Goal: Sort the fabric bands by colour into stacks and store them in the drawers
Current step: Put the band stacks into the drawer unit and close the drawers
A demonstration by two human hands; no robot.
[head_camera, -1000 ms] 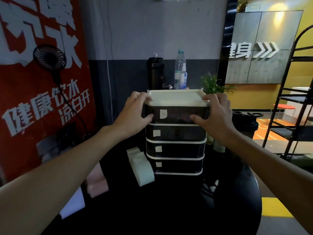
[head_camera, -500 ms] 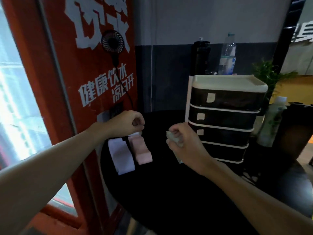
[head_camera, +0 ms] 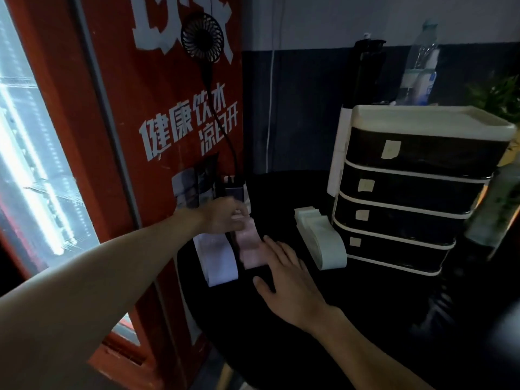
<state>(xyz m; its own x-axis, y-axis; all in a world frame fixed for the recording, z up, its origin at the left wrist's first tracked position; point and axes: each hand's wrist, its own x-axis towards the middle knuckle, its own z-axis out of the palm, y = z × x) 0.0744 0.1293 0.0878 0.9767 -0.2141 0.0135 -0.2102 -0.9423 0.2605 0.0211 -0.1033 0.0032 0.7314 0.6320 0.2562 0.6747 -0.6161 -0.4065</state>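
Note:
Three stacks of fabric bands lie on the black round table (head_camera: 365, 319): a white stack (head_camera: 218, 261) at the left, a pink stack (head_camera: 250, 247) beside it, and a pale green stack (head_camera: 320, 239) against the drawer unit (head_camera: 408, 190). The unit has several dark drawers with small labels, all closed. My left hand (head_camera: 225, 218), blurred, lies over the far end of the pink stack with loosely bent fingers touching it. My right hand (head_camera: 284, 274) rests flat on the table, its straight fingers at the pink stack's near right edge.
A red vending machine (head_camera: 140, 164) with a small black fan (head_camera: 204, 38) stands directly left of the table. Behind the drawer unit are a dark flask (head_camera: 368, 71), a water bottle (head_camera: 422, 66) and a plant (head_camera: 498, 97). Another bottle (head_camera: 492, 209) stands at the right.
My hands left the drawer unit's top drawer and the view swung left. The right hand, curled round a green band half a second ago, now lies flat and open by the pink stack.

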